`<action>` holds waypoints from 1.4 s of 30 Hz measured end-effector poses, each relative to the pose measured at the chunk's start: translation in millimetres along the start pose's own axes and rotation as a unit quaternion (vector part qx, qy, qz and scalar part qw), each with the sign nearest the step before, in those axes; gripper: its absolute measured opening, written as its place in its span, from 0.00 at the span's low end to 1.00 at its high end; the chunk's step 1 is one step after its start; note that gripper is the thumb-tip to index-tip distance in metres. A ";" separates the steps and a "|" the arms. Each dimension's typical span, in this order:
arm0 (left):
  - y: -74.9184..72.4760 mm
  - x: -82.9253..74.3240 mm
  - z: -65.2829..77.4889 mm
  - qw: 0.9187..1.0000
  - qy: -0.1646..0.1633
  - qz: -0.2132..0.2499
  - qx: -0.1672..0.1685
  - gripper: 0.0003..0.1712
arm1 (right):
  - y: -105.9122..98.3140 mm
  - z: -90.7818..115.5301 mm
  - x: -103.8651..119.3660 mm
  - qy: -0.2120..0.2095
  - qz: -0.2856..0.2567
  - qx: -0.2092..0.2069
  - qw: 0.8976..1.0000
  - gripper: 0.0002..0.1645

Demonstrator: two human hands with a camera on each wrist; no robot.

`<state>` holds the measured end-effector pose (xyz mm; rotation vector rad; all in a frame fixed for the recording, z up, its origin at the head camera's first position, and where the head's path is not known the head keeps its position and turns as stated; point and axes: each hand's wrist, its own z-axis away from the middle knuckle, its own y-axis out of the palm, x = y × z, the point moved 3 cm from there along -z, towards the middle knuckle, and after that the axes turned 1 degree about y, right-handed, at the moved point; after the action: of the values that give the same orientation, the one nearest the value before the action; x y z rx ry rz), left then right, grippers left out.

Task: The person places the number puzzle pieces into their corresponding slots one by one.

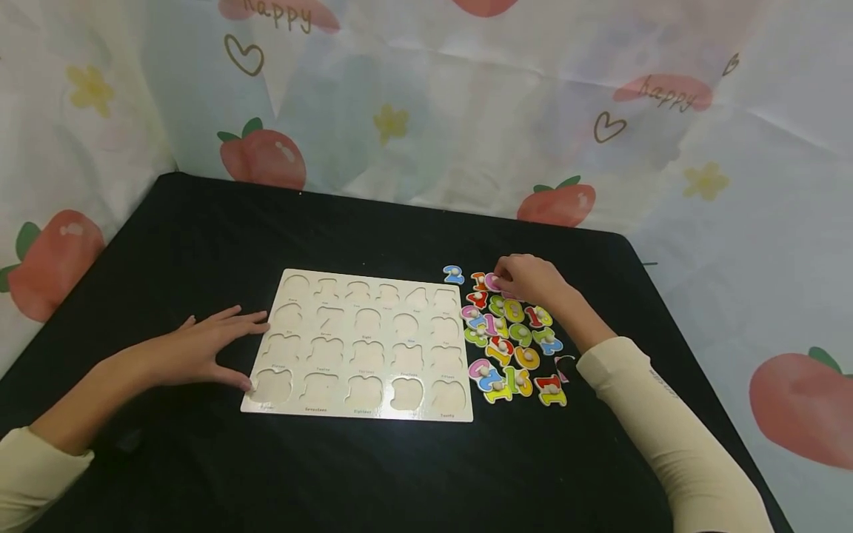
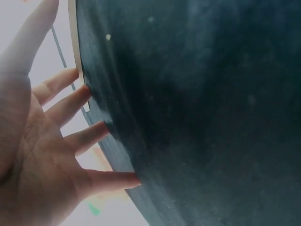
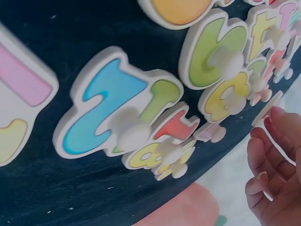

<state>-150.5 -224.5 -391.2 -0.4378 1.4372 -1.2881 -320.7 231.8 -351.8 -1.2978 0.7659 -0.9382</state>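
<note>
A pale wooden number puzzle board (image 1: 333, 333) lies on the black cloth, its recesses holding no pieces. My left hand (image 1: 193, 348) has its fingers spread at the board's left edge, thumb by the lower left corner; in the left wrist view the left hand (image 2: 51, 146) shows its palm. Beyond the board's upper right, my right hand (image 1: 533, 281) pinches a pink number piece (image 1: 492, 282). Seen from the right wrist, that piece (image 3: 267, 109) is edge-on at the fingertips of the right hand (image 3: 277, 165), so its digit cannot be read.
Colourful number pieces with round knobs, such as a green nine (image 1: 521, 335), crowd the cloth right of the board, some overlapping. A blue two (image 1: 453, 275) lies at the board's upper right corner. A printed curtain (image 1: 440, 111) hangs behind the black table (image 1: 373, 474).
</note>
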 end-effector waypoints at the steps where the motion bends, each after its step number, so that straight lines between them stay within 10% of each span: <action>1: 0.8 0.1 0.0 1.000 -0.002 -0.005 -0.002 0.58 | -0.4 -0.7 1.6 -0.001 0.002 0.000 1.000 0.12; 42: 1.8 -4.1 0.2 0.999 0.010 -0.031 -0.022 0.54 | -1.3 -17.7 71.9 -0.040 -0.008 0.001 0.999 0.13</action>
<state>-148.3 -220.6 -390.8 -0.5037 1.4813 -1.3159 -304.9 159.4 -349.8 -1.3324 0.6938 -0.8945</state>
